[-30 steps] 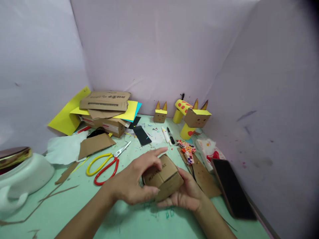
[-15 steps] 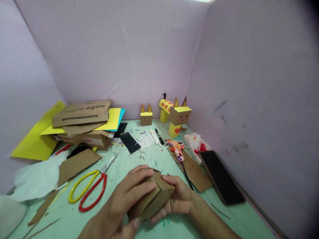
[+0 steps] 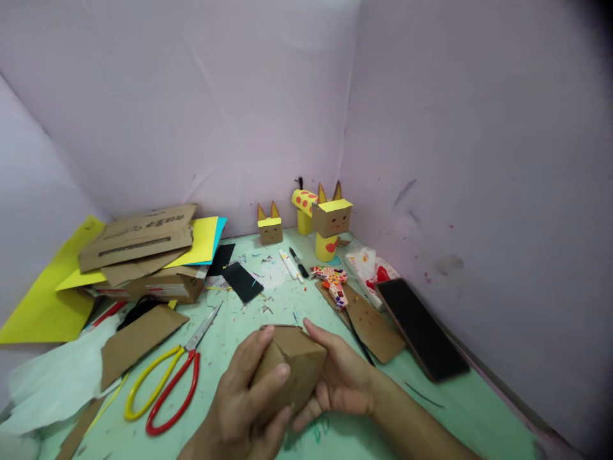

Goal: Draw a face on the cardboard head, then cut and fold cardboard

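Note:
A small brown cardboard box [image 3: 301, 367] is held between both hands at the front middle of the table. My left hand [image 3: 246, 390] wraps its left side, with fingers over the top and front and the thumb low down. My right hand [image 3: 342, 380] grips the right side, its thumb at the upper edge and its fingers curled underneath. The box is tilted, with one corner turned toward me; its far and lower faces are hidden. To the left of my left hand lie open scissors [image 3: 184, 358] with one yellow and one red handle.
Cardboard and coloured paper [image 3: 138, 249] are stacked at the left. A small eared cardboard head [image 3: 271, 233] and a yellow spotted animal figure [image 3: 330, 220] stand at the back. A phone [image 3: 424, 329], a patterned-paper piece [image 3: 338, 291] and a cardboard strip [image 3: 378, 326] lie right.
The box has been turned in my hands, so a broad side now faces me. My left fingers have shifted toward its left edge. The view has swung slightly right.

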### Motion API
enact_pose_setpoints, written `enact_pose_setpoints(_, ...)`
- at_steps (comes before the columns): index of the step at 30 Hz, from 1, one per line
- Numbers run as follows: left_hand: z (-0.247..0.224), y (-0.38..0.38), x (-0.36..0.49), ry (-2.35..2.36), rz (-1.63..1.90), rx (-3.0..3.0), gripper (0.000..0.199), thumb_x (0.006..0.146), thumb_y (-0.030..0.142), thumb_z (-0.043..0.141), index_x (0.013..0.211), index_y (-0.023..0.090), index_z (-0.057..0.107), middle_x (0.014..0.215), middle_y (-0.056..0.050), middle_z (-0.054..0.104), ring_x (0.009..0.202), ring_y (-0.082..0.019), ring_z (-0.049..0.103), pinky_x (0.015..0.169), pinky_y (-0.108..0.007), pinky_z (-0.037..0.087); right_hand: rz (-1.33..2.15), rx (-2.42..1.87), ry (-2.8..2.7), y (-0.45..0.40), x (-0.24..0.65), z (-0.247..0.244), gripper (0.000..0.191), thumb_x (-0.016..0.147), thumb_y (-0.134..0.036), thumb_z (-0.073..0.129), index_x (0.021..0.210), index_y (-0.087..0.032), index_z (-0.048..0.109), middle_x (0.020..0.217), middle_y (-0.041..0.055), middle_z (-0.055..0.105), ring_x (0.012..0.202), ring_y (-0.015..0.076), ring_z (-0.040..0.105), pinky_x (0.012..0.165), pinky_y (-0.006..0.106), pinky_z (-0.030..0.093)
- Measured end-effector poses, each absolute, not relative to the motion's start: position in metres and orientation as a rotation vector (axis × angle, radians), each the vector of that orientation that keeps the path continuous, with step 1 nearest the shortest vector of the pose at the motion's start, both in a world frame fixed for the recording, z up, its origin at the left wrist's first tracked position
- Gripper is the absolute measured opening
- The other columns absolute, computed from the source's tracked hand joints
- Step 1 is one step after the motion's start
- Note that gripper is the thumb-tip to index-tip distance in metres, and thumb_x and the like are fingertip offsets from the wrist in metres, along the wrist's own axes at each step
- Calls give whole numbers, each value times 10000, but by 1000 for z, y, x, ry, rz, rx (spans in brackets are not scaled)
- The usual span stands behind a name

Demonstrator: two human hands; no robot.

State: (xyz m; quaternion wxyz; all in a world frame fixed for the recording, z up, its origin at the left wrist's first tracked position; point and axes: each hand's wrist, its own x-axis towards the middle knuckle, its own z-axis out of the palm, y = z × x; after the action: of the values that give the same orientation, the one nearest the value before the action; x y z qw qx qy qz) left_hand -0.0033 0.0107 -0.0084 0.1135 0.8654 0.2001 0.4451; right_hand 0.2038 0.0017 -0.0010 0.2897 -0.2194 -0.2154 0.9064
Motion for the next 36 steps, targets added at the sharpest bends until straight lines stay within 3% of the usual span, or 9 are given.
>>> enact_pose_setpoints(6,8,9,5,1063,1343,1805,589,818,284,616,1349,380,381,1499,-5,339,1385,-310,300,1120,-497,283,2110,-780,-878,-3,199,13,843,721,-842,370,1212,-192,589,1150,120,644,736,180,654,659,313,498)
enact_pose_setpoints(9,11,11,16,1187,1335,1434,599,835,398,587,1369,337,323,1475,-34,372,1357,-326,348,1082,-470,355,1776,-848,-1116,-6,192,15,808,755,-770,468,1329,-201,497,1289,128,576,997,252,631,870,389,467)
enact_pose_setpoints(12,11,13,29,1178,1358,1270,573,878,398,505,1393,336,264,1475,-24,372,1343,-300,385,1029,-413,434,1509,-858,-1324,-8,186,15,955,785,-716,497,1499,-179,161,1517,144,319,1390,284,291,1135,448,199)
enact_pose_setpoints(15,11,12,35,1178,1380,1119,559,868,383,516,1380,351,296,1485,4,354,1366,-295,346,1087,-425,368,1300,-1092,-1431,-9,185,12,1182,726,-735,549,1501,-90,-68,1590,183,-28,1457,290,-63,1161,484,-25)
enact_pose_setpoints(17,11,10,37,1140,1366,1066,590,835,383,562,1371,344,317,1466,-8,384,1346,-304,377,1075,-436,383,1161,-1171,-1484,-8,185,9,1314,639,-689,681,1489,-44,-86,1574,204,-134,1446,304,-131,1162,474,-41)
enact_pose_setpoints(20,13,5,41,1081,1351,1052,671,778,403,629,1369,299,330,1430,-56,435,1290,-328,448,973,-422,485,1137,-1175,-1471,-7,185,6,1476,448,-513,878,1487,-57,-67,1567,243,15,1451,328,54,1169,457,92)
enact_pose_setpoints(23,15,-1,46,1072,1345,1041,712,753,410,664,1376,289,342,1437,-57,432,1299,-334,433,978,-409,477,1100,-1169,-1407,-7,184,3,1378,438,-400,899,1484,-115,48,1531,225,189,1407,336,234,1143,479,203)
enact_pose_setpoints(31,9,9,29,1012,1040,1477,1120,581,564,760,1458,204,165,1484,-140,347,1353,-397,320,1072,-474,349,1235,-1008,-1190,2,196,-5,1159,530,-609,786,1418,-131,214,1415,213,410,1299,350,414,1068,486,330)
enact_pose_setpoints(36,9,14,20,1030,889,1587,961,716,546,665,1448,213,139,1469,-141,325,1342,-361,333,1084,-483,312,1317,-1049,-1133,8,197,-14,1130,606,-683,702,1457,-187,149,1448,187,372,1300,333,414,1080,499,291)
